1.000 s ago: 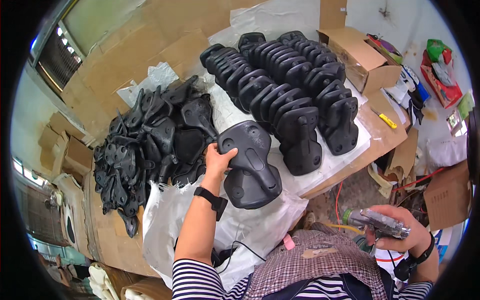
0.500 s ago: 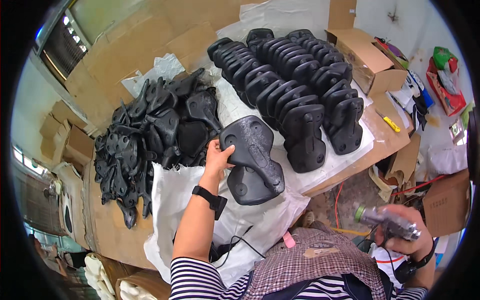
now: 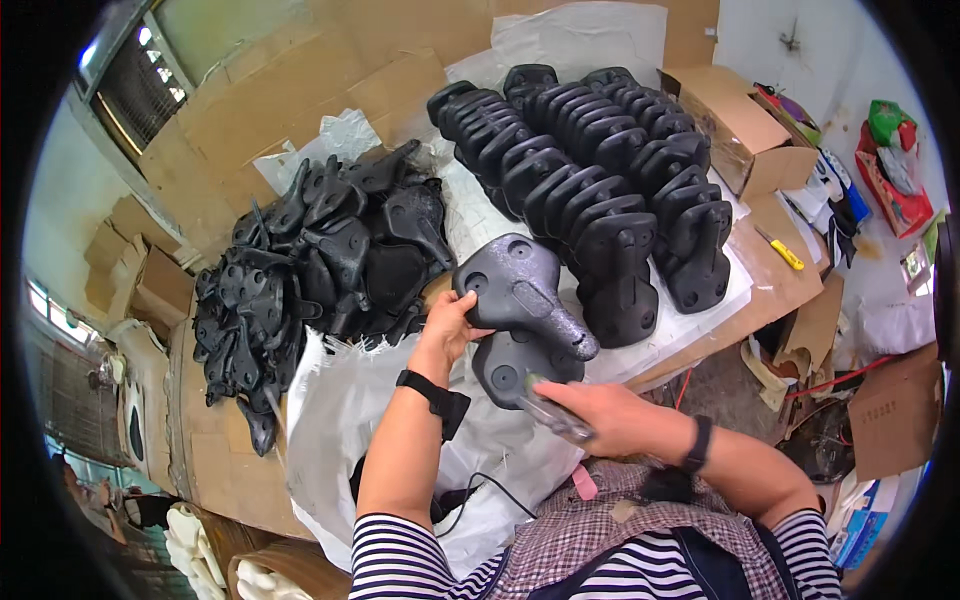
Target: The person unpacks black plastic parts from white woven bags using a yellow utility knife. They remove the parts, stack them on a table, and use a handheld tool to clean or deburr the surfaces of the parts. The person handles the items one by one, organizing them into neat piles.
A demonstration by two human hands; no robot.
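Note:
My left hand (image 3: 454, 322) grips a black saddle-shaped moulded part (image 3: 512, 283) by its broad end, thumb on top. Whitish specks cover its narrow nose, which points toward lower right. A second black part (image 3: 503, 376) shows beneath it; whether my left hand also holds this one, I cannot tell. My right hand (image 3: 628, 420) is closed round a silver hand tool with a green end (image 3: 560, 417). The tool is blurred, and its green end is close to the lower black part. Whether they touch is unclear.
Left of my hands lies a loose heap of black parts (image 3: 262, 290). Stacked rows of similar parts (image 3: 560, 170) stand behind on a white sheet. A yellow cutter (image 3: 782, 252) lies at the table's right, near an open cardboard box (image 3: 775, 165). A white woven sack (image 3: 340, 400) hangs over the front edge.
My right hand has swung from the lower right in toward the held part, bringing the tool with it. The held part has tilted, its nose pointing further right.

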